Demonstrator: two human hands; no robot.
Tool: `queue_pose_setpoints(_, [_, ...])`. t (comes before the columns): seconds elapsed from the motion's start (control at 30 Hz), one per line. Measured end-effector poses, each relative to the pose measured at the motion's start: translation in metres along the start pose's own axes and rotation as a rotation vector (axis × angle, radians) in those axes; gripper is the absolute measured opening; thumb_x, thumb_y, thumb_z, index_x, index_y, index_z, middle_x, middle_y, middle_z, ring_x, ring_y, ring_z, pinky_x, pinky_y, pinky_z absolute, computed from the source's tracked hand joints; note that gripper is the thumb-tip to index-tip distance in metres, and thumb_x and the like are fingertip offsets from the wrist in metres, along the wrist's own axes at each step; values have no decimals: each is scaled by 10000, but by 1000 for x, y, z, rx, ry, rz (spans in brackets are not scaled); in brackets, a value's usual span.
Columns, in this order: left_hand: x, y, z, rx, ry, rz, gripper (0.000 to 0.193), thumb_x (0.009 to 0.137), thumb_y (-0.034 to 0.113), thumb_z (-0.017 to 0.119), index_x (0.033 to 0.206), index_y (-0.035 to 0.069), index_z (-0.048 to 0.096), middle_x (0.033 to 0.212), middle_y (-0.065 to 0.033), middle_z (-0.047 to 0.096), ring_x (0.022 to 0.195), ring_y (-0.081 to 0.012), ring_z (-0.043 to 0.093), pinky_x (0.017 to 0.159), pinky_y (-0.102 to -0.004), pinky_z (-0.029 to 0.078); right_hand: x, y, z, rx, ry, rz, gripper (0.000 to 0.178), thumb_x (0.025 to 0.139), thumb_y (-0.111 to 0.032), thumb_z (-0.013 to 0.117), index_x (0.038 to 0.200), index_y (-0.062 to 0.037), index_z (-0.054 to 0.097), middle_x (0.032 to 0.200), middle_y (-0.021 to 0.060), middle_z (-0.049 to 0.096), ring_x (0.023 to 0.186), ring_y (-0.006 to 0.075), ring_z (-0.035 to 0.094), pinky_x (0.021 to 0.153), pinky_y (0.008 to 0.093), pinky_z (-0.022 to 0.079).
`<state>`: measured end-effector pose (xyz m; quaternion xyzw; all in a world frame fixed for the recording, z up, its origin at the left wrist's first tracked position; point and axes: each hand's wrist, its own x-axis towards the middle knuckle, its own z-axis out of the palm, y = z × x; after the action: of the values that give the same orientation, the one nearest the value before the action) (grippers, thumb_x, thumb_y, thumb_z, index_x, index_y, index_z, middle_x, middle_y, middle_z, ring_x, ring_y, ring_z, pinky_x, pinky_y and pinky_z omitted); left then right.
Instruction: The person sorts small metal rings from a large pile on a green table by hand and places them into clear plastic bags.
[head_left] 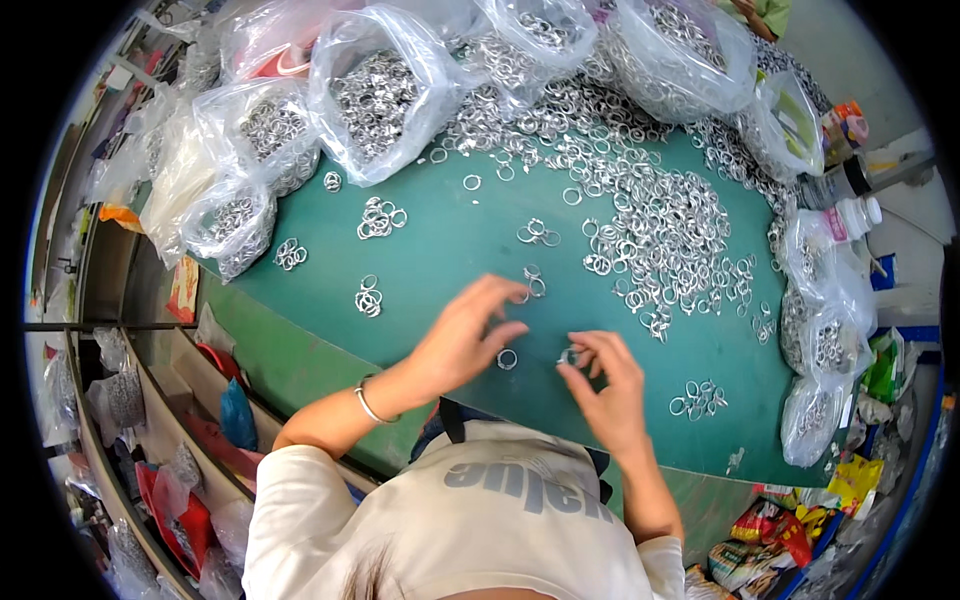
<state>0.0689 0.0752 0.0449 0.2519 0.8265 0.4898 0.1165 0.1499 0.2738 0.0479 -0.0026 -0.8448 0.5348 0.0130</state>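
My right hand (612,390) pinches a silver ring (569,357) between thumb and fingertips, just above the green tabletop (440,230). My left hand (462,335) has its thumb and fingers apart and holds nothing. Its fingertips are close to a small cluster of rings (535,284); whether they touch it I cannot tell. A single ring (507,359) lies between my two hands. Farther off is another small group of rings (540,233). Beyond my right hand spreads a large loose heap of silver rings (660,225).
Small ring piles (381,218) sit on the left, with another pile (698,400) at the right. Clear plastic bags full of rings (375,100) line the far edge, and more bags (825,340) stand along the right. Shelves (190,390) with bags flank the lower left.
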Motion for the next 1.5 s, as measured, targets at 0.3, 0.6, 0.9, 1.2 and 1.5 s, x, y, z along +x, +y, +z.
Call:
queue_pose_setpoints(0.3, [-14,-15,-61,-236,166,-323,199,932,42,504,1069,-14,636,840,-42,650,673,-71,536,588,-222,462,36,0,6,-221,31,-202,291,726,-25,727,997,3,624,1032,151,612,946,326,563,820,381,459])
queue_pose_setpoints(0.6, [-60,-134,-160,453,903,-113,205,833,-115,517,975,-15,628,1001,-144,656,838,-240,657,737,-306,502,42,1,3,-263,-122,-109,236,769,14,662,998,33,611,1010,172,602,946,341,555,838,388,446])
queue_pose_setpoints(0.9, [-64,-129,-155,400,834,-200,446,780,-85,489,1202,43,556,1122,-209,613,1021,-351,611,1015,-440,386,35,7,-33,-370,-60,-46,235,773,22,643,1006,14,612,1028,141,609,908,276,573,780,339,447])
queue_pose_setpoints(1.2, [-77,-118,-171,655,609,-310,368,773,-102,519,1131,-28,565,1256,-224,525,1166,-387,500,999,-410,394,41,-7,-70,-392,-59,42,252,771,32,644,1021,26,607,921,130,607,796,225,567,742,308,458])
queue_pose_setpoints(1.5, [20,-22,-23,367,-41,77,442,776,45,669,1192,36,521,1112,-159,521,1025,-345,512,894,-408,425,79,19,26,-506,-31,-342,178,769,-52,682,891,0,564,918,133,583,839,313,569,715,400,466])
